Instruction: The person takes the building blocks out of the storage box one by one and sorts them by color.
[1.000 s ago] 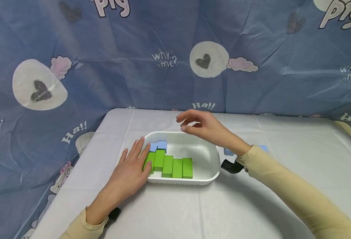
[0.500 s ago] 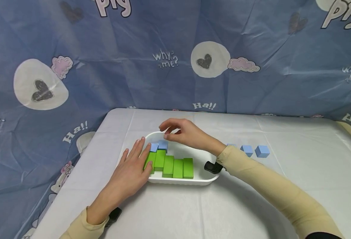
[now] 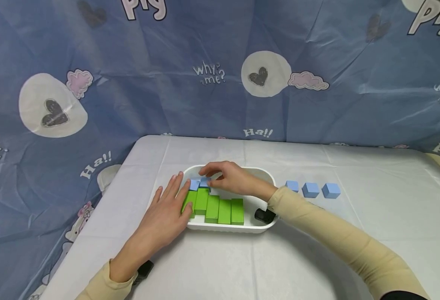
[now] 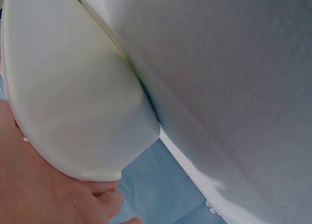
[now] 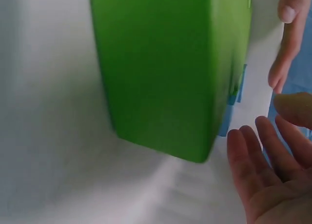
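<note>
The white tray (image 3: pixel 262 175) is steadied at its left rim by the flat, straight-fingered left hand (image 3: pixel 165 212). Five green blocks (image 3: pixel 214 208) and two pale blue cubes (image 3: pixel 199 183) are held inside. The right cube is touched by the right hand (image 3: pixel 229 179); whether it is pinched cannot be told.

Green block (image 5: pixel 165 68) filling the upper frame (very close, blurred), blue blocks (image 5: pixel 225 121) peeking behind its right edge, right hand (image 5: pixel 270 170) fingers loosely curved at lower right corner.
</note>
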{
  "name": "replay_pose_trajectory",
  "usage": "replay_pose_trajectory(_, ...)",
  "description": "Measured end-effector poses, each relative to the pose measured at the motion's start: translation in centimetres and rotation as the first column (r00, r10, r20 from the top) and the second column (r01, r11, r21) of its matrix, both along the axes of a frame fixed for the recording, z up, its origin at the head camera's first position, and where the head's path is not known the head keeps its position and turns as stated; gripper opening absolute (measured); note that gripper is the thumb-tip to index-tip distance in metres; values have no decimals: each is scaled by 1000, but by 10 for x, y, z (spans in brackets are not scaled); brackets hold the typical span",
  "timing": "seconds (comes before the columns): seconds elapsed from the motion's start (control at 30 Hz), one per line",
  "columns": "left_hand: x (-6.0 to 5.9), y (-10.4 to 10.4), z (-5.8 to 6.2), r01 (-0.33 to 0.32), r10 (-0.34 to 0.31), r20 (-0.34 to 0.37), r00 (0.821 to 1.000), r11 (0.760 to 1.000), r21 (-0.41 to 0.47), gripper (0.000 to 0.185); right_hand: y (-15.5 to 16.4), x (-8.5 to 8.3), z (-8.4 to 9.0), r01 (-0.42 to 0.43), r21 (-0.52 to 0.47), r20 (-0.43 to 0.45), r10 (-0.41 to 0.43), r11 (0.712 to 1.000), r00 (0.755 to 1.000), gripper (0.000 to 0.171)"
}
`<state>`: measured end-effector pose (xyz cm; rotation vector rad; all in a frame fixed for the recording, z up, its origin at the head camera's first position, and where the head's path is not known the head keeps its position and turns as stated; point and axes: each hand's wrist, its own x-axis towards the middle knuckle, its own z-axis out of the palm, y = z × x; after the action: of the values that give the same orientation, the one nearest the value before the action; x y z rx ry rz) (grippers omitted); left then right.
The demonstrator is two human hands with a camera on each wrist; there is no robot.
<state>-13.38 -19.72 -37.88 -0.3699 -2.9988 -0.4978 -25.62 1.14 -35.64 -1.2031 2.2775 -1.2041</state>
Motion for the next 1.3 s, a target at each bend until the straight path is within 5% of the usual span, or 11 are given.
replay_pose_trajectory(0.8, 0, 0, -2, -6, 6, -14, 1000, 1000, 7, 58, 0, -1, -11, -76, 154, -29, 82, 985, 996, 41)
replay_pose_trajectory(1.3, 0, -1, -2, 1, -1, -24, 1000, 1000, 3, 58, 0, -3, -14, -95, 111, 5, 95, 989, 995, 33)
